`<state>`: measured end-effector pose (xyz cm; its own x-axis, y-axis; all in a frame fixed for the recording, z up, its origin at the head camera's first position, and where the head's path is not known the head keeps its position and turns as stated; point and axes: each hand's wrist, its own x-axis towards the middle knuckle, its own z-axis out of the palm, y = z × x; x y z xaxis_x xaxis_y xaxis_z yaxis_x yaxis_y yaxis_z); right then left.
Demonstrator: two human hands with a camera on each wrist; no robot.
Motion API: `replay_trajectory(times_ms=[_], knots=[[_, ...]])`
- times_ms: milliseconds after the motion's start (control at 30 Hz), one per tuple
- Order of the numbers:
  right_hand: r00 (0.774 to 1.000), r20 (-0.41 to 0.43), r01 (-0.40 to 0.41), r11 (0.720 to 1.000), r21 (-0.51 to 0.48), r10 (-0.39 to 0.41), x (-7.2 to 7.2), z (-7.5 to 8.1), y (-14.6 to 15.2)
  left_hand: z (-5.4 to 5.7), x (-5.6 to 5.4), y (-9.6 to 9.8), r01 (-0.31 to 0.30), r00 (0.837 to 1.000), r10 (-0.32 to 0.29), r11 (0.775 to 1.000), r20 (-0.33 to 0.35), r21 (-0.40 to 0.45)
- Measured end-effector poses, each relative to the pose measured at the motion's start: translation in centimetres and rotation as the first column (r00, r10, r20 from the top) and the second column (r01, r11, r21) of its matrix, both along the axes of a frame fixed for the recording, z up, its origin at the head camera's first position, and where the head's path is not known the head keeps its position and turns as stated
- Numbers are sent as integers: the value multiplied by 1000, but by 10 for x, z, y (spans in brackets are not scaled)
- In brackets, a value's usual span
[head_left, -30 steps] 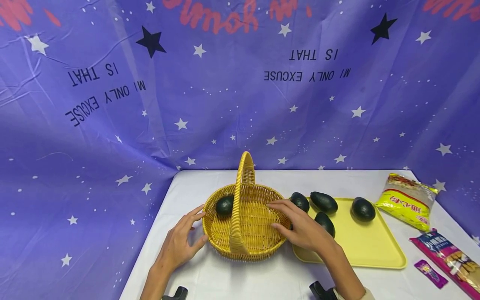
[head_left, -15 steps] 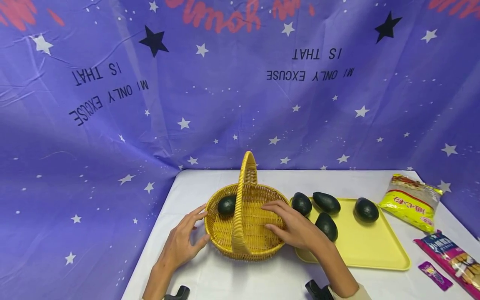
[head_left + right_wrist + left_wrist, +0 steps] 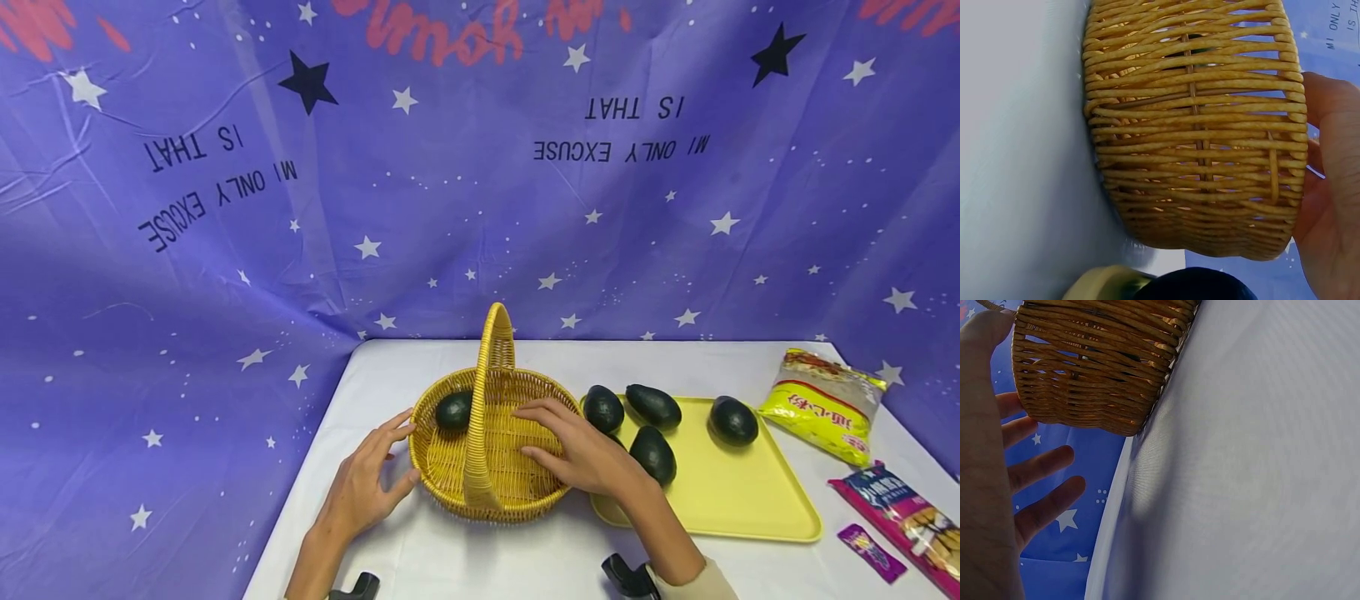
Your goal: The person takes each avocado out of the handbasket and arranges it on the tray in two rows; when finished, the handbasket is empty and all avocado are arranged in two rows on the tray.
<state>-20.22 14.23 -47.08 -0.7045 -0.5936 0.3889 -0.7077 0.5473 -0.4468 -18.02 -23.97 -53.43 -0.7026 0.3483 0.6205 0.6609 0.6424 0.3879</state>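
Note:
A yellow wicker basket (image 3: 517, 505) with a tall arched handle stands on the white table, one dark green avocado (image 3: 453, 412) lying in its left half. At its left rim, the fingertips and thumb of my left hand (image 3: 360, 483) rest with fingers spread; the left wrist view shows those fingers (image 3: 1047, 465) extended along the woven side. My right hand (image 3: 581, 454) reaches over the right rim, fingers loosely bent above the basket floor with nothing between them. The right wrist view shows the weave (image 3: 1197, 137) hiding most of these fingers.
A yellow tray (image 3: 742, 500) right of the basket bears several avocados (image 3: 654, 455), one partly hidden by my right hand. Farther right lie a yellow food bag (image 3: 821, 408), a pink-and-blue snack packet (image 3: 911, 517) and a small purple sachet (image 3: 872, 552). A purple star-patterned cloth (image 3: 480, 208) hangs behind.
My right hand has shifted slightly left, further over the basket's interior. The left hand stays at the left rim, and the avocados keep their places. The head view has shifted slightly.

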Motion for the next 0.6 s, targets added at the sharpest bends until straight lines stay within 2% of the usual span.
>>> replay_trajectory(times_ms=[267, 600], knots=[[999, 30, -22, 1000, 15, 22, -5, 1, -7, 1, 0, 1, 7, 999, -6, 1000, -33, 0], [998, 21, -56, 998, 30, 55, -11, 2, -17, 0, 0, 0, 4, 1000, -4, 1000, -7, 2]])
